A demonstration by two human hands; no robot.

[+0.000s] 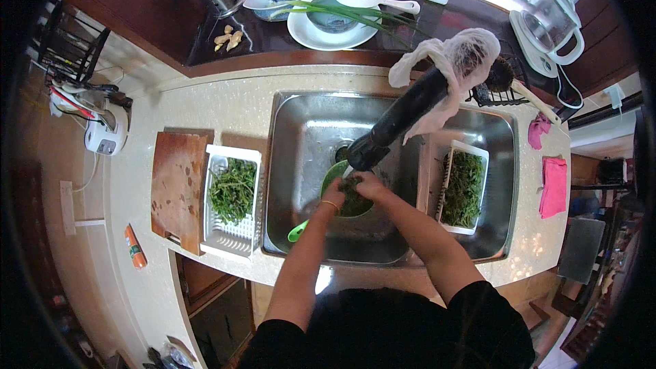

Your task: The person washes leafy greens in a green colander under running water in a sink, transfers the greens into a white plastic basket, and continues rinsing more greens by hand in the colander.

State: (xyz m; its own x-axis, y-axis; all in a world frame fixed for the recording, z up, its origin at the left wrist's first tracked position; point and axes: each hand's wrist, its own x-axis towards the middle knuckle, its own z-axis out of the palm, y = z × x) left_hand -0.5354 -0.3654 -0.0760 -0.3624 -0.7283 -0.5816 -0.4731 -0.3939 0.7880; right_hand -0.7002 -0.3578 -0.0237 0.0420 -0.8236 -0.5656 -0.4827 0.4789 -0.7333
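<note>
In the large left bowl of the stainless steel sink [292,164] lies a green basin [363,210] with a light green handle. My left hand [334,196] and my right hand [371,187] are both over it, close together, on dark leafy greens [350,188]. Water runs from the black faucet [368,149] beside my fingers. Leafy greens fill part of a white plastic basket [230,246] left of the sink. Another white basket [484,189] of greens stands in the right sink bowl. My fingertips are partly hidden, but both hands appear closed on the greens.
The faucet body, wrapped in pale netting [461,61], slants over the sink. A wooden cutting board [178,189] and an orange packaged sausage [135,247] lie left. Pink cloths [553,187] are at right. Behind are ginger [228,38], scallions [353,10], a white plate [307,36] and a kettle.
</note>
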